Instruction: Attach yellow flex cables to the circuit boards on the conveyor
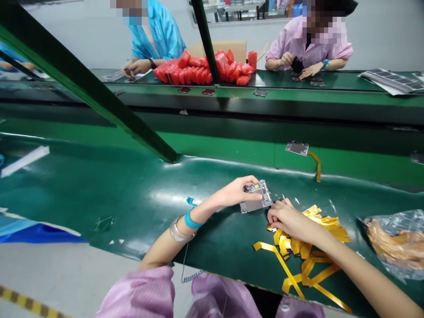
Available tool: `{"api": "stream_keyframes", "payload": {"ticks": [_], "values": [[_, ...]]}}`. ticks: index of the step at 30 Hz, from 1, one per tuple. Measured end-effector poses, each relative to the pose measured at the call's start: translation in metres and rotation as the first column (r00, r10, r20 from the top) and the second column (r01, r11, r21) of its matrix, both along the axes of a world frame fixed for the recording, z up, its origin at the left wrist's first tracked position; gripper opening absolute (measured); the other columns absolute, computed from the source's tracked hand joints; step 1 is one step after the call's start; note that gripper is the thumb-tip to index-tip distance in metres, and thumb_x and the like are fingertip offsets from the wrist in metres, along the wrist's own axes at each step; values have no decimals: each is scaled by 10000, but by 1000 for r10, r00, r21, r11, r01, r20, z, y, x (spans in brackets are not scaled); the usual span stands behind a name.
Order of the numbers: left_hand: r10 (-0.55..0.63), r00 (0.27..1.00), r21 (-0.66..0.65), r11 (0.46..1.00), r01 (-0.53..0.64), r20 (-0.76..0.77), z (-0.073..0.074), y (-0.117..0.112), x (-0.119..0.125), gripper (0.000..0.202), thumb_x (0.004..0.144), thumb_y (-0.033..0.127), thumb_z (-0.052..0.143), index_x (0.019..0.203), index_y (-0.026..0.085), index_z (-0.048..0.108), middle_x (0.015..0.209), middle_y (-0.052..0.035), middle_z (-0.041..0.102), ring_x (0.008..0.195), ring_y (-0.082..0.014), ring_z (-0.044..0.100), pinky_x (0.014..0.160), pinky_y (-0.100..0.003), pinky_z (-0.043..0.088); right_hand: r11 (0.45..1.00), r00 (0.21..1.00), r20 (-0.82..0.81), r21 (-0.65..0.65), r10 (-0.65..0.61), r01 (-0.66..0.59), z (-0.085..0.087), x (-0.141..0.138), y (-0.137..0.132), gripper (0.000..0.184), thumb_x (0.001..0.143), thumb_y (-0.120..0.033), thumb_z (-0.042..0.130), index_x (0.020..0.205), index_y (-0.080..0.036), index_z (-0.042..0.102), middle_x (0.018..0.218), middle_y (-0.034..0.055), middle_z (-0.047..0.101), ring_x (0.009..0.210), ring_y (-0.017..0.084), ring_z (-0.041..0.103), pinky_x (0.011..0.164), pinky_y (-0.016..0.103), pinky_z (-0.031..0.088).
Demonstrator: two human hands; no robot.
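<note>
My left hand is closed around a small circuit board, thumb across its face, holding it tilted above the green mat. A yellow patch and a grey plate show on the board. Close to the board's lower right corner is my right hand, its fingers curled and pinched together. What lies between those fingertips is hidden. Under and beside this hand spreads a loose pile of yellow ribbon cables. One separate ribbon cable lies nearer the front edge.
A clear plastic bag of orange ribbon cables sits at right. Beyond the mat, another board with a cable lies on the green belt. A slanted green post rises at left. Across the line, two people work beside red packets.
</note>
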State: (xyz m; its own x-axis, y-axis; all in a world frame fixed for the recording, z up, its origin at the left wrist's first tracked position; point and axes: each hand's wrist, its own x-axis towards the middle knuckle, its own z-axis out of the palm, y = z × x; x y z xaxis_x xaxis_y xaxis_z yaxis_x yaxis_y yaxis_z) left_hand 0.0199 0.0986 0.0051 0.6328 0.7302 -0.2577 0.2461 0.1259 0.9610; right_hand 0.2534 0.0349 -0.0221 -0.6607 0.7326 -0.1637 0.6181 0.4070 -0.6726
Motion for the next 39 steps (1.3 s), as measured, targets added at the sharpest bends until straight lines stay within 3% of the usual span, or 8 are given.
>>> {"api": "stream_keyframes", "payload": {"ticks": [3, 5, 8, 10, 13, 18, 25, 39], "values": [[6, 1000, -46, 999, -6, 17, 3, -5, 0, 291, 808, 343, 754, 953, 166, 574, 931, -15, 658, 822, -144, 605, 730, -251, 450, 998, 998, -31, -5, -59, 58, 8, 5, -2, 135, 962, -213, 586, 828, -213, 603, 940, 40, 613, 957, 235, 566, 892, 371, 392], [15, 999, -64, 998, -13, 29, 6, -11, 2, 273, 812, 315, 746, 930, 166, 550, 898, -5, 646, 798, -135, 590, 710, -244, 439, 968, 951, -178, -56, -251, 245, 14, 7, -8, 123, 1019, -288, 491, 930, -230, 553, 908, 23, 608, 891, 208, 579, 829, 333, 423], [24, 998, -40, 999, -22, 54, 10, -25, 9, 247, 830, 288, 722, 906, 174, 517, 849, 16, 611, 755, -120, 560, 690, -238, 421, 795, 676, -420, -281, -605, 537, 22, 7, -21, 160, 1017, -405, 481, 1009, -245, 480, 740, -32, 535, 687, 169, 527, 653, 267, 413], [34, 997, -1, 999, -34, 69, 12, -36, 14, 240, 839, 283, 710, 895, 183, 498, 839, 22, 598, 751, -119, 552, 695, -238, 418, 725, 596, -414, -360, -688, 587, 26, 3, -30, 251, 938, -461, 614, 1002, -236, 522, 658, -66, 430, 596, 146, 432, 585, 248, 363], [57, 997, 45, 997, -59, 46, 16, -53, 19, 230, 862, 300, 686, 914, 196, 488, 867, 11, 625, 784, -133, 577, 710, -243, 428, 692, 609, -329, -366, -722, 622, 28, -4, -37, 323, 842, -507, 712, 875, -202, 611, 616, -72, 336, 559, 130, 343, 548, 249, 318], [104, 993, 117, 988, -96, -59, 23, -68, 20, 192, 892, 310, 643, 924, 205, 486, 778, 30, 594, 679, -114, 536, 598, -222, 395, 622, 542, -307, -441, -782, 647, 24, -10, -42, 354, 798, -538, 715, 838, -189, 670, 685, -8, 506, 596, 149, 409, 534, 255, 336], [109, 986, 171, 982, -86, -126, 24, -71, 22, 184, 923, 337, 603, 914, 209, 472, 720, 40, 558, 592, -101, 485, 529, -222, 350, 665, 594, -305, -270, -745, 696, 17, -9, -52, 160, 871, -367, 641, 892, -217, 693, 608, -40, 445, 558, 147, 397, 542, 253, 332], [88, 982, 281, 959, -39, -165, 22, -72, 20, 160, 946, 318, 575, 900, 209, 468, 738, 28, 579, 620, -116, 516, 570, -238, 379, 577, 496, -309, -286, -811, 765, 18, -13, -50, 204, 804, -415, 715, 842, -217, 743, 570, -31, 456, 531, 147, 376, 503, 259, 324]]}}
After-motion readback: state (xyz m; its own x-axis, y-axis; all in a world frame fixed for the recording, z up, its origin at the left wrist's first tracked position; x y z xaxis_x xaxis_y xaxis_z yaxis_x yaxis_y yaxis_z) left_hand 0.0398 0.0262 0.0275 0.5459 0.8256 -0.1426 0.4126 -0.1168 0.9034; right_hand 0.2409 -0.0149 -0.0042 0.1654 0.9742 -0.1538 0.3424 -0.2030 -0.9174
